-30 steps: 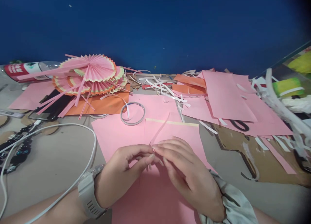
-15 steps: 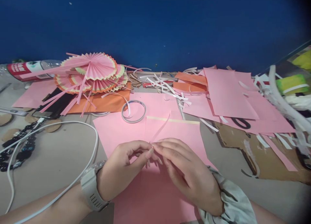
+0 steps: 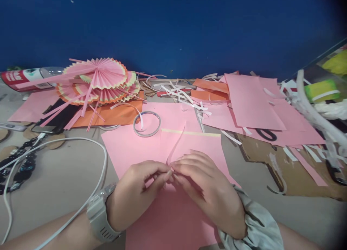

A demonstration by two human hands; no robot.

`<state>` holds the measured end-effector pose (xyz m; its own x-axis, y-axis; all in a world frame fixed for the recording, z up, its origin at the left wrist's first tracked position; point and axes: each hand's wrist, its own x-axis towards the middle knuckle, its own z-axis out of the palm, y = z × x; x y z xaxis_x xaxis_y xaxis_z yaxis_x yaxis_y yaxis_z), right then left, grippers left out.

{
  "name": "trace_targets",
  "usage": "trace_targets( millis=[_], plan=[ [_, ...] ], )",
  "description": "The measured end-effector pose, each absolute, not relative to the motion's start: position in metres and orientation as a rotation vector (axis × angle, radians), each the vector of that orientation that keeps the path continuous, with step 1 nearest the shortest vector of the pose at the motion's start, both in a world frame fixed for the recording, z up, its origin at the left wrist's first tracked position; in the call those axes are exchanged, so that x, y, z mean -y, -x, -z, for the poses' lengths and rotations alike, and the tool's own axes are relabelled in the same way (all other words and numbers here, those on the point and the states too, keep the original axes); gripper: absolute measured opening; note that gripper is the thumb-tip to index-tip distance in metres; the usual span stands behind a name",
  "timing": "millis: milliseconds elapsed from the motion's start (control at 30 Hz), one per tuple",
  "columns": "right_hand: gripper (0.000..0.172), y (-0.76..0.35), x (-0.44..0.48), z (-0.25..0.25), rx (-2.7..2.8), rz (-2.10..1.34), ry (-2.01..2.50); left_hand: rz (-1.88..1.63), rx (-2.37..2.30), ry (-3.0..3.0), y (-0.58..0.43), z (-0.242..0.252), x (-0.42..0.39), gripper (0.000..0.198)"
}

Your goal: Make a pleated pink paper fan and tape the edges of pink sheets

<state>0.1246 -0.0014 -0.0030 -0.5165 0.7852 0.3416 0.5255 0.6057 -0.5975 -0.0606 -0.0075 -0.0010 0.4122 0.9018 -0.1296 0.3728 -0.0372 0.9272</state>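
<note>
My left hand (image 3: pixel 143 192), with a watch at its wrist, pinches thumb against forefinger on one end of a thin pale-pink strip (image 3: pixel 177 145). The strip curves up and away from the fingertips. My right hand (image 3: pixel 210 192) meets the left at the same end, thumb and fingers closed together there; the fingers cover the exact grip. Under both hands lies a pink paper sheet (image 3: pixel 173 221). A narrow cream band (image 3: pixel 191 133) runs along the far edge of a pink sheet just beyond them.
A roll of narrow tape (image 3: pixel 146 124) lies beyond my left hand. Pleated paper rosettes (image 3: pixel 104 76) are stacked at back left, near a bottle (image 3: pixel 27 78). A white cable (image 3: pixel 105 159) loops on the left. Pink sheets (image 3: pixel 255 101) and cardboard (image 3: pixel 257 152) lie right, paper scraps (image 3: pixel 179 92) behind.
Both hands have drawn closer at the fingertips and moved slightly down. More of the thin strip shows above them. The whole view has shifted a little.
</note>
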Motion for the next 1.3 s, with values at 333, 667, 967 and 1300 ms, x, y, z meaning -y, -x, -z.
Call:
trace_targets(
  millis=[333,667,967,1300],
  plan=[
    [0.011,-0.1243,0.0021,0.0037,2.326,-0.486,1.063,-0.568,-1.209,-1.802,0.0604,0.0026,0.0095,0.017],
    [0.011,-0.1244,0.0014,0.0049,2.316,-0.578,1.046,-0.600,-1.209,-1.786,0.0588,0.0015,0.0082,0.016],
    [0.014,-0.1251,0.0022,0.0039,2.348,-0.516,1.063,-0.592,-1.200,-1.806,0.0589,0.0008,0.0086,0.016],
    [0.012,-0.1264,0.0027,0.0039,2.291,-0.550,1.058,-0.603,-1.196,-1.784,0.0589,0.0006,0.0096,0.011]
  ],
)
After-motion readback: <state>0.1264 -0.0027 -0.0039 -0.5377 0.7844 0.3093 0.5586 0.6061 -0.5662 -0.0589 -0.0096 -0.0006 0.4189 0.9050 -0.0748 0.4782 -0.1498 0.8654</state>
